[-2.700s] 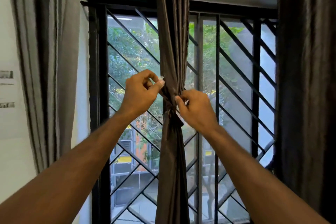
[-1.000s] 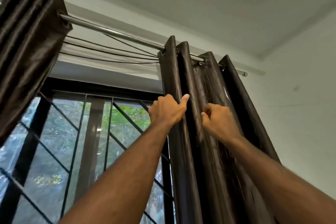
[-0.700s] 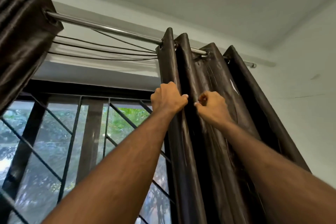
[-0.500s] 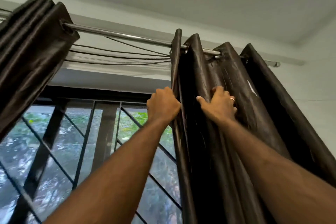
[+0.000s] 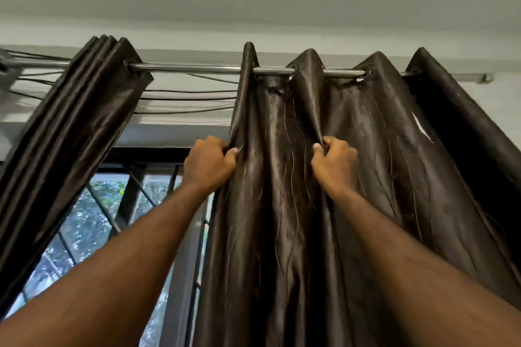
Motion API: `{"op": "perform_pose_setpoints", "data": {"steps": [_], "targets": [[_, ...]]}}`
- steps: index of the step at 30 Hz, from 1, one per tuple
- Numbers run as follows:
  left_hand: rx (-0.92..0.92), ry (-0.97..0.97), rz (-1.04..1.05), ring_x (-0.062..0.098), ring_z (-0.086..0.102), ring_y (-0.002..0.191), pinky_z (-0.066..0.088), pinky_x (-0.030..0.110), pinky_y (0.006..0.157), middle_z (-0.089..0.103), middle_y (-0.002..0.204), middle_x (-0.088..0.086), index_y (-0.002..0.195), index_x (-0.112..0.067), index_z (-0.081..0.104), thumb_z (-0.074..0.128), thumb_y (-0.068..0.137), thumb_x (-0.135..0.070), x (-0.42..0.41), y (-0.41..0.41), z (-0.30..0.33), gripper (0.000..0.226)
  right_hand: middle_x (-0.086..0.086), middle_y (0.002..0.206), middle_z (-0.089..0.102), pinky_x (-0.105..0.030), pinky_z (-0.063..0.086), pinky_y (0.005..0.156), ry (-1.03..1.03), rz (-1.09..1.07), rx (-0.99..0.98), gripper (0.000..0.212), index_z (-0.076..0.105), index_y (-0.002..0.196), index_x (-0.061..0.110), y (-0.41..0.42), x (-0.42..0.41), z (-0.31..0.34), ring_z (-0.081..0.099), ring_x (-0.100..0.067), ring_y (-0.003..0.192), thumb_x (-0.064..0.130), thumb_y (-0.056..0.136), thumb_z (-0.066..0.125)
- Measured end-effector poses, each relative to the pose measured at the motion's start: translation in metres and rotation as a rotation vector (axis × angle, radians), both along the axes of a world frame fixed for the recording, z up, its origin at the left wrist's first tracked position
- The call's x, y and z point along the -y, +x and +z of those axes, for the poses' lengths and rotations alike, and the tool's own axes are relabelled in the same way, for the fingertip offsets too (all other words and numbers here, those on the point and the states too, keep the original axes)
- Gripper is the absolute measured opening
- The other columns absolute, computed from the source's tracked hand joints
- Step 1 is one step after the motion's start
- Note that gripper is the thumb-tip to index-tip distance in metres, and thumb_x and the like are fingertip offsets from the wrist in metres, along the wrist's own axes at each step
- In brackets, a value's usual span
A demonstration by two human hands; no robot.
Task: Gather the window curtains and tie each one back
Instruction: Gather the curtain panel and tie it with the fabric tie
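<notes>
Gripping curtain [image 5: 366, 177] folds overhead, both hands raised.

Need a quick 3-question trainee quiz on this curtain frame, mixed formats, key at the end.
1. True or false: the left hand grips the leading edge of the right curtain.
2. The right hand holds: A) the curtain rod; B) a fold of the right curtain; C) nothing.
3. Fill in: the bunched left curtain hangs from the same ____ as the spread one.

Key: 1 true; 2 B; 3 rod.
</notes>
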State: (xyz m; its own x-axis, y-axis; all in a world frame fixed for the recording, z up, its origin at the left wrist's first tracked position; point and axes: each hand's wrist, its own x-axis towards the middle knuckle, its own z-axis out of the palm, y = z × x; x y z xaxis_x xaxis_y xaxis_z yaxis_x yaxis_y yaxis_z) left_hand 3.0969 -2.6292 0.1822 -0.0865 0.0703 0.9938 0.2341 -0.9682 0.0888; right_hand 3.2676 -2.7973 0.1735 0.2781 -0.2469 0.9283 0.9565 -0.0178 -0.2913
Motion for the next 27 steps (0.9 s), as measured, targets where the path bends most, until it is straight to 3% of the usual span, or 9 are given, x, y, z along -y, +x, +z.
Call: {"op": "perform_pose_setpoints", "data": {"steps": [5, 9, 11, 14, 17, 19, 22, 25, 27], "targets": [[-0.020, -0.011, -0.066, 0.034, 0.063, 0.066, 0.043, 0.033, 0.058, 0.057, 0.057, 0.005, 0.059, -0.016, 0.057, 0.069, 0.088, -0.036, 0.004, -0.002, 0.005, 0.037, -0.014, 0.092, 0.074, -0.036, 0.052, 0.076, 0.074, -0.074, -0.093, 0.025, 0.077, 0.103, 0.013, -0.023, -0.010, -0.004, 0.070, -0.033, 0.090, 0.025, 0.102, 0.056], [-0.071, -0.020, -0.121, 0.032, 0.071, 0.076, 0.056, 0.038, 0.064, 0.070, 0.067, 0.010, 0.083, -0.011, 0.076, 0.064, 0.082, -0.042, -0.003, -0.011, 0.002, 0.033, -0.013, 0.098, 0.074, -0.031, 0.045, 0.071, -0.205, 0.091, 0.124, 0.022, 0.077, 0.094, 0.012, -0.077, -0.052, 0.014, 0.068, -0.035, 0.096, 0.027, 0.097, 0.061], [-0.117, -0.014, -0.159, 0.033, 0.069, 0.073, 0.050, 0.035, 0.061, 0.066, 0.063, 0.009, 0.074, -0.011, 0.072, 0.068, 0.088, -0.034, -0.001, -0.013, 0.002, 0.027, -0.011, 0.097, 0.074, -0.031, 0.043, 0.070, -0.309, 0.109, 0.198, 0.023, 0.076, 0.092, 0.014, -0.096, -0.057, 0.028, 0.067, -0.033, 0.095, 0.032, 0.096, 0.062], [-0.175, -0.014, -0.240, 0.022, 0.042, 0.051, 0.033, 0.035, 0.056, 0.044, 0.049, 0.002, 0.052, -0.016, 0.047, 0.062, 0.094, -0.033, 0.013, -0.005, 0.001, 0.049, -0.010, 0.092, 0.073, -0.030, 0.040, 0.069, -0.379, 0.064, 0.182, 0.023, 0.075, 0.088, 0.015, -0.093, -0.047, 0.034, 0.067, -0.032, 0.093, 0.034, 0.094, 0.063], [-0.206, -0.024, -0.321, 0.022, 0.042, 0.053, 0.039, 0.043, 0.053, 0.049, 0.052, 0.010, 0.054, -0.006, 0.050, 0.047, 0.084, -0.041, 0.029, 0.004, -0.001, 0.046, -0.007, 0.084, 0.071, -0.030, 0.043, 0.068, -0.410, 0.104, 0.160, 0.025, 0.075, 0.078, 0.017, -0.080, -0.039, 0.031, 0.067, -0.027, 0.086, 0.032, 0.095, 0.064], [-0.189, -0.021, -0.354, 0.023, 0.044, 0.053, 0.038, 0.044, 0.053, 0.050, 0.053, 0.016, 0.054, -0.004, 0.048, 0.042, 0.081, -0.041, 0.038, 0.013, -0.002, 0.046, -0.005, 0.085, 0.073, -0.029, 0.047, 0.072, -0.414, 0.175, 0.150, 0.020, 0.081, 0.087, 0.018, -0.074, -0.032, 0.029, 0.065, -0.020, 0.082, 0.028, 0.095, 0.065], [-0.147, -0.002, -0.326, 0.021, 0.042, 0.046, 0.033, 0.035, 0.053, 0.043, 0.044, 0.002, 0.048, -0.014, 0.042, 0.043, 0.082, -0.053, 0.042, 0.022, -0.001, 0.052, -0.004, 0.093, 0.077, -0.031, 0.054, 0.086, -0.459, 0.349, 0.107, 0.020, 0.081, 0.096, 0.016, -0.061, -0.021, 0.031, 0.070, -0.018, 0.094, 0.024, 0.097, 0.063], [-0.078, -0.013, -0.285, 0.021, 0.047, 0.043, 0.037, 0.032, 0.050, 0.046, 0.043, 0.000, 0.048, -0.013, 0.050, 0.053, 0.075, -0.076, 0.039, 0.029, 0.004, 0.069, -0.002, 0.113, 0.075, -0.043, 0.049, 0.108, -0.510, 0.493, 0.068, 0.026, 0.077, 0.110, 0.019, -0.052, -0.008, 0.028, 0.066, -0.017, 0.112, 0.024, 0.099, 0.054], [-0.060, -0.032, -0.188, 0.020, 0.056, 0.049, 0.042, 0.030, 0.051, 0.057, 0.052, 0.003, 0.057, -0.010, 0.060, 0.060, 0.069, -0.081, 0.040, 0.032, 0.007, 0.072, 0.000, 0.113, 0.074, -0.038, 0.049, 0.105, -0.450, 0.414, 0.065, 0.027, 0.076, 0.115, 0.020, -0.042, 0.006, 0.023, 0.064, -0.017, 0.112, 0.029, 0.101, 0.055]]}}
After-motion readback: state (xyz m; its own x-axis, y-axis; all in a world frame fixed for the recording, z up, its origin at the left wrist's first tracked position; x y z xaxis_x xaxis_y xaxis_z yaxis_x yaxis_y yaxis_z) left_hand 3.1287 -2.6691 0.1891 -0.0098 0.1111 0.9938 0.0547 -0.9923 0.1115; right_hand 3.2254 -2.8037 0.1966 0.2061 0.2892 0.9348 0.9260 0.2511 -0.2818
